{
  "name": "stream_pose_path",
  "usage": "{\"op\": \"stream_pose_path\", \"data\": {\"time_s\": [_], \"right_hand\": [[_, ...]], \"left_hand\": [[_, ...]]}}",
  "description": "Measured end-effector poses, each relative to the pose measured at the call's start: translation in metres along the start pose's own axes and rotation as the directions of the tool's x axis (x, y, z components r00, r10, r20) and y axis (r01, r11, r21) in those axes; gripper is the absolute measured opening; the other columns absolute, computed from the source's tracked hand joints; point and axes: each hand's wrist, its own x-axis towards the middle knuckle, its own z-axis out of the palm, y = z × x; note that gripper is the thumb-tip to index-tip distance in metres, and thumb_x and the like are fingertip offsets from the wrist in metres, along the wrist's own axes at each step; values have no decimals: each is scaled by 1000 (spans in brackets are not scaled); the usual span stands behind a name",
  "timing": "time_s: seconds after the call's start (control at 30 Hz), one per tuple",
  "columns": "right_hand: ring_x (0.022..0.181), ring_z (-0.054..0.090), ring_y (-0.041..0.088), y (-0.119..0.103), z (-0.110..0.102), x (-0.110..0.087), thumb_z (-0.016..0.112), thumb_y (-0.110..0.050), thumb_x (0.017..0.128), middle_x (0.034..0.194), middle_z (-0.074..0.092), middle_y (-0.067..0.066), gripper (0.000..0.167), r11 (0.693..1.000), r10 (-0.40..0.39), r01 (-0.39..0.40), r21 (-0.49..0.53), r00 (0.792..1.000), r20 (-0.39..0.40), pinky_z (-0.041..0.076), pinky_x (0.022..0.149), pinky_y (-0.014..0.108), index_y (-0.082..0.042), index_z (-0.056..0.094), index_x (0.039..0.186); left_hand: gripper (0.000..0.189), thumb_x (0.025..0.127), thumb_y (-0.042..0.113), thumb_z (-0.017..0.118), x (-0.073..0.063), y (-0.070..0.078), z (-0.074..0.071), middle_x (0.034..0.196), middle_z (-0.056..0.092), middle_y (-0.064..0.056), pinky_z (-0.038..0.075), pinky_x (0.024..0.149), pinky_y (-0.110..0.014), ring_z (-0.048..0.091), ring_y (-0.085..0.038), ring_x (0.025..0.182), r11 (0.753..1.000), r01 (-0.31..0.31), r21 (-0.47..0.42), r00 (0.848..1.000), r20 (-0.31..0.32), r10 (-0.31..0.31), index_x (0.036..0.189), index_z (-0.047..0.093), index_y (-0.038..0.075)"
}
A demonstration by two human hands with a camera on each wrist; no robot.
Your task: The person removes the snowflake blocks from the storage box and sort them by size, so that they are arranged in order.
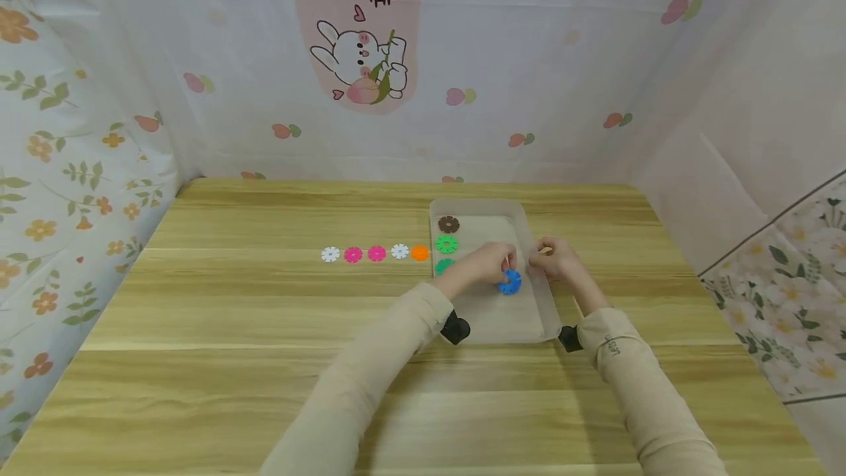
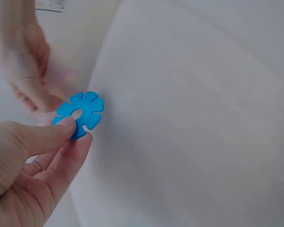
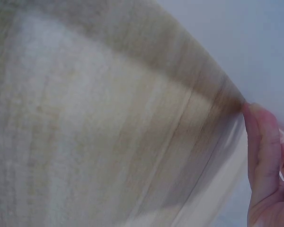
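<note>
A blue notched plastic disc (image 1: 510, 283), shaped like a flower with a central hole, is pinched between the thumb and fingers of my left hand (image 1: 487, 263). Above the shallow translucent tray (image 1: 485, 334), that hand holds the disc (image 2: 91, 113) clear of the bottom. My right hand (image 1: 557, 258) grips the tray's right rim; the right wrist view shows its fingers (image 3: 265, 146) against the tray wall. Along the tray's left side lie a brown disc (image 1: 449, 224), a bright green disc (image 1: 446, 244) and a darker green disc (image 1: 444, 266), partly hidden by my left forearm.
Left of the tray, several notched discs form a row on the wooden table (image 1: 231, 329): a white disc (image 1: 330, 254) at the far end, pink ones (image 1: 353, 254), another white, and an orange disc (image 1: 419, 253) beside the tray. Patterned cloth (image 1: 562, 57) hangs behind the table.
</note>
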Motion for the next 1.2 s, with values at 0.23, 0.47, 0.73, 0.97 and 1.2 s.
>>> {"op": "stream_pose_path", "data": {"time_s": [0.23,0.47,0.73,0.97,1.2], "right_hand": [[55,52,8,1,1,1,51,-9,86,76,59,6,20,1000,-9,9,12,1000,-2,47,51,24,6,49,100],[60,53,10,1,0,0,50,-9,86,79,59,7,19,1000,-18,18,6,1000,25,49,55,25,5,49,100],[61,52,11,2,0,1,50,-11,89,78,57,5,18,1000,-15,16,-7,999,33,48,55,26,4,49,99],[63,54,10,0,1,-1,50,-12,89,80,58,5,17,1000,-6,6,-9,999,34,49,56,26,2,49,99],[62,53,9,1,-1,-3,50,-10,89,78,59,5,17,1000,-29,29,5,999,34,49,56,26,4,48,98]], "left_hand": [[19,81,1,65,-100,73,-79,97,63,-12,45,73,-17,57,-17,87,983,48,-177,997,-47,-57,99,59,2],[19,81,0,64,-118,54,-92,95,61,-14,49,75,-19,58,-20,86,960,23,-278,994,-95,-52,99,58,-1],[22,84,2,61,-140,28,-104,102,57,-15,49,79,-21,57,-22,93,920,52,-390,991,-92,-96,105,56,-2],[23,86,2,58,-168,-1,-117,100,55,-14,51,79,-26,57,-23,91,871,109,-480,968,-148,-203,109,54,-4],[28,87,3,57,-195,-33,-129,104,55,-19,51,79,-30,56,-24,91,843,143,-518,934,-211,-288,113,53,-8]]}}
